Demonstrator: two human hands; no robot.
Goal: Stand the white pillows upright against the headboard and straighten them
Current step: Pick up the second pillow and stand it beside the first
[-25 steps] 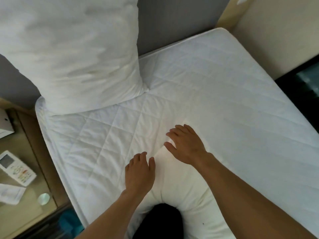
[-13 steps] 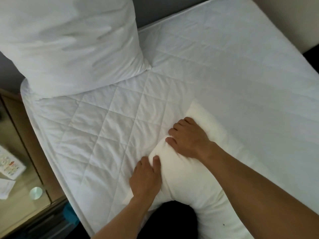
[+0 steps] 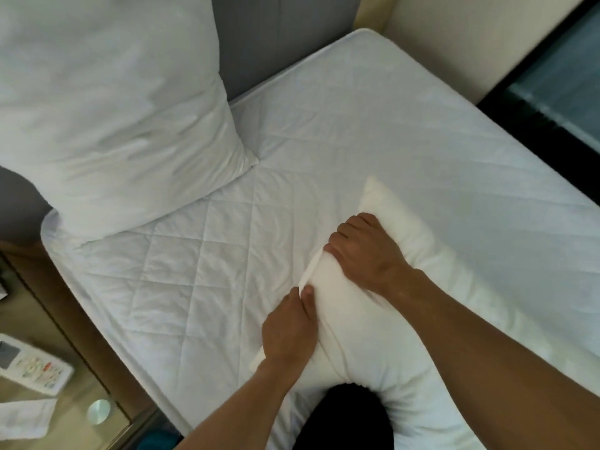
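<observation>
— Near edge of the mattress (image 3: 373, 131): second pillow (image 3: 373, 336) lies flat; left hand (image 3: 287, 332) pinches its edge, right hand (image 3: 367, 251) curls over the top.
— Other pillow (image 3: 107, 108) is upright at the headboard (image 3: 269, 43), far left. Next, prob: lift, stand it alongside.

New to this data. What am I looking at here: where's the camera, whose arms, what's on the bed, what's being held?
There is no robot here. One wide-angle camera sits on a person's head and looks down, so the two bare arms coming in from the bottom are the wearer's own. The left hand and right hand both grip the near edge of a white pillow lying flat on the quilted mattress. A second pillow already stands against the grey headboard. At lower left is a bedside table with a remote control on it. The dark shape at the bottom edge is probably the wearer's clothing.
</observation>
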